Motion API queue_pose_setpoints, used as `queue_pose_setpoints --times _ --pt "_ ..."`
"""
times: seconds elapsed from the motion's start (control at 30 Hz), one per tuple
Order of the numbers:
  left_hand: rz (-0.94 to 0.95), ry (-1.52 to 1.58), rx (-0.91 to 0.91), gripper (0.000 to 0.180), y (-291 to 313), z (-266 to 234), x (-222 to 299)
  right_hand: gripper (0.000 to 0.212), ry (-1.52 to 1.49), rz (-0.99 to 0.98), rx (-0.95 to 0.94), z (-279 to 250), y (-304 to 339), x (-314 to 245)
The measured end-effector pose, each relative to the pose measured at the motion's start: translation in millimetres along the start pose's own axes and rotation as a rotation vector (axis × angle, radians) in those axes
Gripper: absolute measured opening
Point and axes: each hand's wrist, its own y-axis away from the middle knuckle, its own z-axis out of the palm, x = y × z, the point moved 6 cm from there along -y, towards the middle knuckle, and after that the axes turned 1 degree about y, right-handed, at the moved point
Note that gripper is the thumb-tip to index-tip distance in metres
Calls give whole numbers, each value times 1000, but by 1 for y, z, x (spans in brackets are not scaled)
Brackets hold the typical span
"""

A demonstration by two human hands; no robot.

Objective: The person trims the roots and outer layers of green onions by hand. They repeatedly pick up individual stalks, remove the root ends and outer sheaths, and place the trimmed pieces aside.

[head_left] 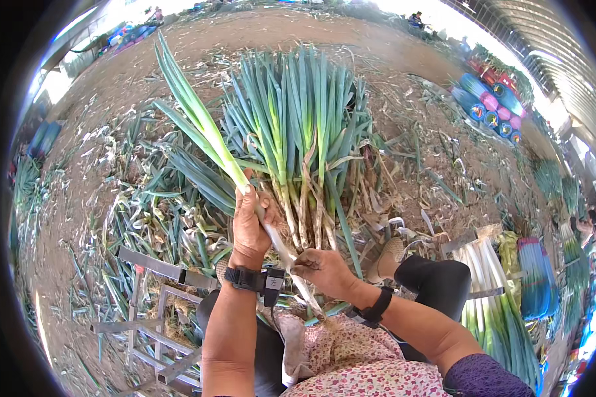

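A long green onion point(213, 140) slants from the upper left down toward my lap. My left hand point(250, 223) is closed around its pale shaft, with the green leaves fanning out above the fist. Lower on the same shaft, my right hand point(330, 272) pinches the white part between thumb and fingers. Whether it grips the stalk or a strip of its outer skin is too small to tell. The rooted end point(324, 320) hangs over my patterned apron point(371, 364). Just beyond my hands lies a thick pile of untrimmed green onions point(295, 112), roots toward me.
Metal frames stand at my left point(159, 317) and right. Across the right one rest cleaned green onions point(493, 284), with a blue bundle point(538, 278) beside them. Leaf scraps point(146, 218) litter the dirt floor. Farther right sit blue and pink rolls point(493, 106).
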Motion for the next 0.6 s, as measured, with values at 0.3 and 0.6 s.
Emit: queue_pose_setpoints --times 0.3,0.6 --pt "67 -172 10 55 -1 6 -5 20 262 -75 113 -10 3 -13" --pt "62 -214 24 52 2 6 -7 24 293 -40 115 -5 3 -2"
